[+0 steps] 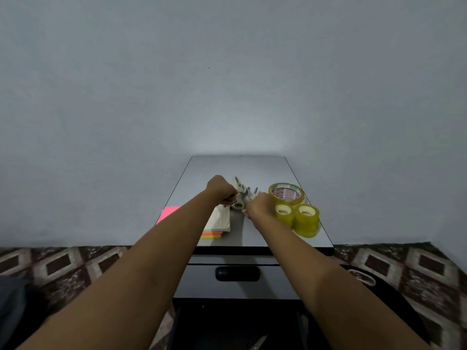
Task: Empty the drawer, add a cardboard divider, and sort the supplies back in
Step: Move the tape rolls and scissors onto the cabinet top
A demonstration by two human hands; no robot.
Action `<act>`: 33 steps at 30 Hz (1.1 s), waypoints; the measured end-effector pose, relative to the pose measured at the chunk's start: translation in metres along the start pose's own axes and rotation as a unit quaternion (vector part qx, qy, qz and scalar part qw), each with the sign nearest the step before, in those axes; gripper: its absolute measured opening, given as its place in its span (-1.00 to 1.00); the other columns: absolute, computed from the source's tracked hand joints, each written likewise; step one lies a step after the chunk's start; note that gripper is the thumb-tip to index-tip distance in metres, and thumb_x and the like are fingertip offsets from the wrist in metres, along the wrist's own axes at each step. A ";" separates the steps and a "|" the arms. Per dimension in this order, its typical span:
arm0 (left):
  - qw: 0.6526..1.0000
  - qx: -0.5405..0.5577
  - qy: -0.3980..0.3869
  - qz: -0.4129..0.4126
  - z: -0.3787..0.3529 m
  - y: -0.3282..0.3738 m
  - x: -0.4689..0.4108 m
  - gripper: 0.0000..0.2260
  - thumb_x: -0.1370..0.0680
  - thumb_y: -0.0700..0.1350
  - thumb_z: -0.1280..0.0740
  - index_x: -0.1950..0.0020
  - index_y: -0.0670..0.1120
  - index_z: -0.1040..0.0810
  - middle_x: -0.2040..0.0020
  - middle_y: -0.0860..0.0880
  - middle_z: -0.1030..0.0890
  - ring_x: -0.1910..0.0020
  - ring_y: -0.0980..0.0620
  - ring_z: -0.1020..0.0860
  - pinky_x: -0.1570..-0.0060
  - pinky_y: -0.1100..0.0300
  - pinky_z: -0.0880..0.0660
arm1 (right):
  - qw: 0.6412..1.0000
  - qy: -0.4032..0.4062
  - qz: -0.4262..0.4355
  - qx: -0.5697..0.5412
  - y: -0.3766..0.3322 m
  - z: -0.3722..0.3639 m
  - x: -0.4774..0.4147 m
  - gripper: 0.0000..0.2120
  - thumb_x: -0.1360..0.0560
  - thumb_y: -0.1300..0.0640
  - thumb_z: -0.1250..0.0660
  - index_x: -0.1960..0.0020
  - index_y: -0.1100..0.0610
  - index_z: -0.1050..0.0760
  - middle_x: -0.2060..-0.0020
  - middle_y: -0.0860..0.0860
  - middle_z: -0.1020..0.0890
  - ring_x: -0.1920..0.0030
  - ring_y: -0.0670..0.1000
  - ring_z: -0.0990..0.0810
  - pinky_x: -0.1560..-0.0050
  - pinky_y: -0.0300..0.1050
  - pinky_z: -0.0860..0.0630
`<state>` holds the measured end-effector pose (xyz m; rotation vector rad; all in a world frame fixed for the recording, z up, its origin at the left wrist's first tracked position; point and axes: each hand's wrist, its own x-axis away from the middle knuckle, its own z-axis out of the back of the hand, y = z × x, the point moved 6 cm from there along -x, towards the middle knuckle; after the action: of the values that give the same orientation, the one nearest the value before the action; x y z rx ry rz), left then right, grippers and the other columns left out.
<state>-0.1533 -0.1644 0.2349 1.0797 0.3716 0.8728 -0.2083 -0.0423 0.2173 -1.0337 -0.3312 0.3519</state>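
Both arms reach over the grey cabinet top point(240, 168), above the drawer front point(235, 290), where the pale scissors point(238, 195) lie in a small bundle between a notepad point(220, 219) and 3 yellow tape rolls point(307, 219). The left hand point(222, 190) is clenched, pinching at the scissors' handle loop. The right hand point(260, 207) curls over the bundle's near end, and what it grips cannot be told. The scissors look light, stiff and pointed, likely best lifted by the handles with blades shut. The smooth tape rolls may roll, so pinching through the core seems safest.
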 end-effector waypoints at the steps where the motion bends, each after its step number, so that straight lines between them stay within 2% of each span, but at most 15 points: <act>1: 1.000 -0.021 0.006 -0.005 0.000 -0.002 -0.004 -0.65 -0.46 -0.38 -0.36 0.44 -0.17 -0.31 0.51 -0.15 -0.42 0.47 -0.07 -0.45 0.30 0.09 -0.46 | 0.999 0.004 0.008 0.031 0.000 0.000 -0.001 -0.75 -0.57 0.21 -0.24 -0.21 0.28 -0.44 -0.13 0.19 -0.58 -0.11 0.17 -0.57 0.06 -0.14 -0.47; 3: 0.998 -0.062 0.014 -0.021 -0.001 -0.004 -0.012 -0.61 -0.45 -0.35 -0.37 0.51 -0.15 -0.30 0.65 -0.10 -0.39 0.50 -0.08 -0.45 0.28 0.09 -0.48 | 0.997 0.017 0.024 0.072 -0.001 -0.001 -0.002 -0.73 -0.61 0.22 -0.15 -0.27 0.27 -0.39 -0.18 0.18 -0.54 -0.17 0.16 -0.53 0.10 -0.14 -0.37; 5: 0.992 -0.115 0.021 -0.042 -0.003 -0.004 -0.016 -0.62 -0.44 -0.33 -0.36 0.54 -0.15 -0.32 0.70 -0.03 -0.39 0.55 -0.04 -0.46 0.34 0.17 -0.48 | 0.993 0.034 0.038 0.110 -0.004 -0.001 -0.001 -0.73 -0.63 0.23 -0.09 -0.29 0.28 -0.36 -0.21 0.19 -0.53 -0.19 0.16 -0.52 0.03 -0.10 -0.41; 8: 0.975 -0.207 0.032 -0.074 -0.005 0.001 -0.015 -0.67 -0.44 -0.25 -0.35 0.50 -0.15 -0.36 0.60 -0.03 -0.44 0.53 0.05 -0.44 0.41 0.27 -0.43 | 0.986 0.040 0.055 0.153 -0.007 -0.007 0.000 -0.72 -0.63 0.23 -0.08 -0.29 0.29 -0.36 -0.21 0.20 -0.52 -0.20 0.18 -0.51 -0.07 -0.05 -0.45; 12: 0.953 -0.283 0.040 -0.102 -0.007 0.005 -0.012 -0.64 -0.46 -0.22 -0.33 0.45 -0.13 -0.22 0.46 -0.04 -0.29 0.48 0.08 -0.26 0.50 0.27 -0.18 | 0.980 0.034 0.069 0.183 -0.007 -0.013 0.001 -0.67 -0.60 0.22 -0.12 -0.33 0.31 -0.32 -0.26 0.23 -0.43 -0.24 0.19 -0.45 -0.16 -0.01 -0.44; 14: 0.948 -0.299 0.031 -0.109 -0.008 0.004 -0.013 -0.64 -0.45 -0.20 -0.35 0.44 -0.14 -0.24 0.45 -0.04 -0.29 0.47 0.08 -0.26 0.49 0.26 -0.18 | 0.977 0.046 0.068 0.195 -0.008 -0.012 0.001 -0.64 -0.60 0.21 -0.13 -0.36 0.31 -0.27 -0.29 0.25 -0.38 -0.26 0.19 -0.41 -0.21 0.00 -0.41; 16: 0.945 -0.307 0.018 -0.112 -0.009 0.004 -0.012 -0.73 -0.45 -0.18 -0.36 0.40 -0.17 -0.36 0.43 -0.04 -0.36 0.43 0.06 -0.33 0.46 0.27 -0.23 | 0.976 0.056 0.062 0.200 -0.007 -0.010 0.004 -0.62 -0.60 0.20 -0.14 -0.38 0.29 -0.23 -0.31 0.26 -0.35 -0.29 0.22 -0.37 -0.25 0.01 -0.37; 18: 0.945 -0.302 0.009 -0.124 -0.009 0.006 -0.009 -0.83 -0.46 -0.16 -0.36 0.30 -0.18 -0.50 0.39 -0.05 -0.45 0.38 0.07 -0.40 0.43 0.30 -0.26 | 0.976 0.058 0.067 0.199 -0.007 -0.011 0.005 -0.59 -0.60 0.20 -0.15 -0.41 0.27 -0.21 -0.32 0.27 -0.32 -0.32 0.24 -0.32 -0.27 0.05 -0.34; 20: 0.948 -0.280 0.004 -0.151 -0.009 0.010 -0.005 -0.86 -0.48 -0.14 -0.36 0.19 -0.20 -0.61 0.25 -0.12 -0.59 0.27 0.04 -0.51 0.40 0.33 -0.30 | 0.978 0.054 0.071 0.187 -0.007 -0.014 0.005 -0.61 -0.61 0.21 -0.12 -0.42 0.24 -0.21 -0.33 0.25 -0.31 -0.33 0.24 -0.29 -0.28 0.08 -0.33; 22: 0.953 -0.244 0.011 -0.177 -0.007 0.013 0.003 -0.82 -0.50 -0.13 -0.36 0.03 -0.23 -0.66 0.04 -0.14 -0.65 0.05 -0.01 -0.59 0.22 0.31 -0.40 | 0.981 0.051 0.076 0.172 -0.006 -0.015 0.006 -0.63 -0.62 0.21 -0.06 -0.42 0.19 -0.23 -0.32 0.21 -0.32 -0.32 0.22 -0.30 -0.25 0.09 -0.35; 24: 0.960 -0.202 0.027 -0.193 -0.004 0.015 0.015 -0.79 -0.50 -0.14 -0.36 -0.07 -0.23 -0.63 -0.07 -0.13 -0.64 -0.05 -0.03 -0.58 0.03 0.22 -0.44 | 0.979 0.053 0.095 0.172 -0.007 -0.014 0.011 -0.65 -0.61 0.21 -0.09 -0.39 0.16 -0.28 -0.29 0.19 -0.34 -0.28 0.22 -0.34 -0.20 0.08 -0.39; 27: 0.968 -0.135 0.047 -0.205 0.001 0.011 0.036 -0.76 -0.50 -0.13 -0.36 -0.14 -0.17 -0.60 -0.09 -0.12 -0.63 -0.07 -0.01 -0.57 -0.05 0.20 -0.44 | 0.978 0.051 0.123 0.159 -0.005 -0.008 0.022 -0.62 -0.57 0.16 -0.16 -0.38 0.13 -0.30 -0.28 0.19 -0.34 -0.26 0.23 -0.37 -0.20 0.07 -0.40; 29: 0.970 -0.094 0.057 -0.216 0.005 0.010 0.051 -0.76 -0.50 -0.12 -0.36 -0.15 -0.13 -0.59 -0.05 -0.10 -0.63 -0.04 0.00 -0.58 -0.07 0.18 -0.47 | 0.981 0.037 0.153 0.110 -0.007 -0.004 0.027 -0.59 -0.55 0.17 -0.18 -0.39 0.16 -0.31 -0.29 0.20 -0.33 -0.26 0.23 -0.38 -0.24 0.07 -0.41; 31: 0.969 -0.060 0.064 -0.231 0.010 0.007 0.070 -0.78 -0.51 -0.12 -0.35 -0.14 -0.11 -0.59 0.02 -0.09 -0.63 0.03 0.03 -0.59 -0.04 0.20 -0.49 | 0.978 0.027 0.195 0.067 -0.009 0.003 0.038 -0.59 -0.52 0.18 -0.22 -0.36 0.19 -0.34 -0.28 0.20 -0.36 -0.25 0.21 -0.41 -0.24 0.05 -0.41; 33: 0.967 -0.041 0.064 -0.245 0.013 0.003 0.094 -0.81 -0.52 -0.12 -0.35 -0.12 -0.09 -0.60 0.08 -0.04 -0.63 0.10 0.08 -0.58 0.06 0.32 -0.46 | 0.969 0.031 0.241 0.049 -0.009 0.013 0.055 -0.59 -0.51 0.19 -0.25 -0.36 0.20 -0.37 -0.27 0.19 -0.40 -0.27 0.16 -0.40 -0.26 -0.02 -0.39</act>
<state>-0.0876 -0.0992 0.2569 0.8046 0.6722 0.5093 -0.1638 -0.0124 0.2368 -1.0197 0.0010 0.7644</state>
